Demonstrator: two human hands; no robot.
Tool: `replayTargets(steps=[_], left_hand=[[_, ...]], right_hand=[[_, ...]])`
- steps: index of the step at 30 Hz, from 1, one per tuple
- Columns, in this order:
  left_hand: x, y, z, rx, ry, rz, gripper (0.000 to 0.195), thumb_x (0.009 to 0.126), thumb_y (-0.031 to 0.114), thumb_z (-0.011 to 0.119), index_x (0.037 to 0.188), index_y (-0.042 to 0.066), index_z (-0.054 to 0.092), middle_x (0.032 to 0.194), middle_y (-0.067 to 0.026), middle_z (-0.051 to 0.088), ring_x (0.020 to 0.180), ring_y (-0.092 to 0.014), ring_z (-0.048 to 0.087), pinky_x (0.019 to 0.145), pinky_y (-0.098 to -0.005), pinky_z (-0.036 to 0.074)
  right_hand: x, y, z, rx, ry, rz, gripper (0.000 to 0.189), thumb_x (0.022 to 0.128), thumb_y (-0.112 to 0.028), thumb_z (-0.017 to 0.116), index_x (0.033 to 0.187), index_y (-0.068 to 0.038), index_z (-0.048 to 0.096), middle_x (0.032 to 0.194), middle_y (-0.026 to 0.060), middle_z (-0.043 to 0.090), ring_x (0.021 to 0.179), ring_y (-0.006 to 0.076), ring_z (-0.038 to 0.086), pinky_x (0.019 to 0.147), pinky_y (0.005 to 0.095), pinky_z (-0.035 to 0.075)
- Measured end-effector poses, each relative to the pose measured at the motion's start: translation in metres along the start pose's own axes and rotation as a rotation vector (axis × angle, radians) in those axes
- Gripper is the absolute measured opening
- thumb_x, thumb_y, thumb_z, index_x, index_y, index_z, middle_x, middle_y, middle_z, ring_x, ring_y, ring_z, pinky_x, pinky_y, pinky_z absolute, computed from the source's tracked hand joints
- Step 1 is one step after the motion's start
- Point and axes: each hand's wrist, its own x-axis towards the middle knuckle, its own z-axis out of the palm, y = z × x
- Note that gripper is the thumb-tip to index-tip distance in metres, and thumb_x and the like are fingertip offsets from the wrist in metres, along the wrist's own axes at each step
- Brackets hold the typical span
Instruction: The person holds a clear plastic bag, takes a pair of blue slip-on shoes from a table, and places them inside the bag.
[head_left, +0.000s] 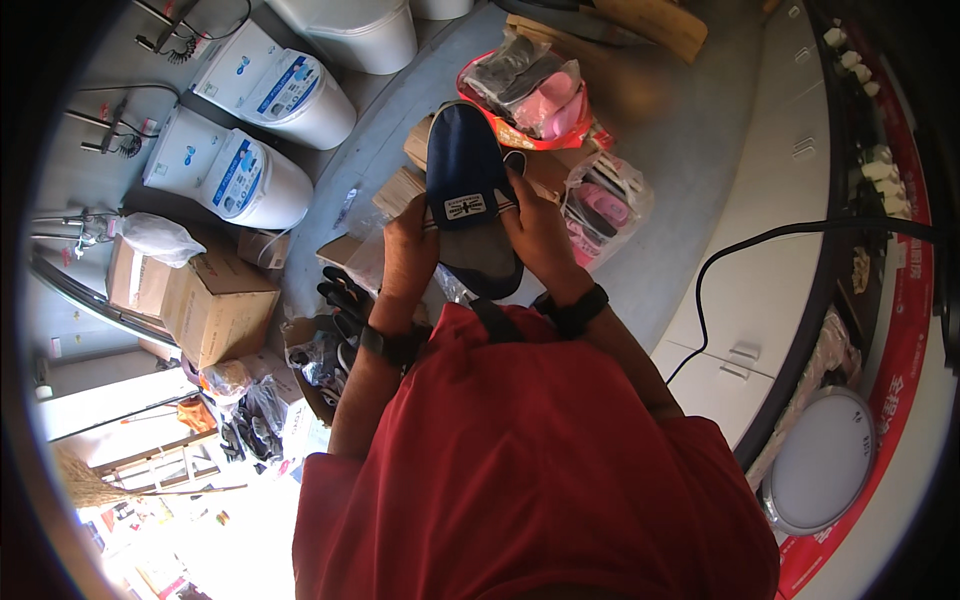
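Observation:
A dark blue slip-on cloth shoe with a light sole edge and a sewn label on its tongue is held up before my chest, toe pointing away. My left hand grips its left side near the opening. On the opposite side my right hand has hold of it, thumb by the opening. Part of another dark shoe shows just behind my right fingers. Beyond lie a red bag of plastic-wrapped grey and pink footwear and a clear plastic bag with pink and dark slippers.
White toilets line the left side. Cardboard boxes stand at the left, with an open carton of footwear near my left forearm. White cabinets run along the right, under a counter bearing a round white panel. A black cable hangs there.

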Motion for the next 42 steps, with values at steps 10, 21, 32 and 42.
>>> replayTargets(steps=[10,21,32,42], left_hand=[[-0.004,-0.02,0.015,-0.176,-0.169,-0.153,0.032,0.084,0.009,0.052,0.111,-0.005,0.058,0.098,-0.0285,0.064,0.097,-0.04,0.063,0.08,-0.0409,0.049],[-0.004,-0.019,0.031,-0.099,0.07,-0.116,0.033,0.087,0.012,0.053,0.116,-0.004,0.055,0.098,-0.026,0.065,0.096,-0.038,0.064,0.078,-0.0412,0.049],[-0.026,-0.003,0.044,-0.624,-0.309,-0.417,0.034,0.088,0.003,0.052,0.119,-0.01,0.05,0.102,-0.0146,0.064,0.082,-0.021,0.066,0.063,-0.0301,0.059],[-0.045,-0.017,0.058,-0.818,-0.29,-0.536,0.034,0.086,0.0,0.046,0.118,-0.009,0.051,0.099,-0.0153,0.065,0.079,-0.023,0.067,0.064,-0.0308,0.059]], right_hand=[[0.0,0.011,-0.005,0.161,0.053,-0.062,0.049,0.081,-0.01,0.055,0.128,-0.002,0.049,0.088,0.0256,0.064,0.081,0.0403,0.064,0.068,0.0451,0.049],[-0.019,0.035,-0.011,-0.023,-0.247,0.038,0.025,0.081,-0.019,0.054,0.099,-0.004,0.061,0.088,0.0242,0.065,0.086,0.0416,0.063,0.074,0.0507,0.048],[-0.018,0.026,-0.027,-0.149,-0.027,-0.046,0.02,0.084,-0.012,0.058,0.099,0.0,0.062,0.085,0.0224,0.063,0.08,0.0386,0.063,0.069,0.0447,0.049],[-0.03,0.023,-0.032,0.516,-0.438,0.475,0.062,0.084,-0.032,0.068,0.135,-0.005,0.046,0.115,0.0055,0.059,0.099,0.0144,0.058,0.075,0.0301,0.051]])
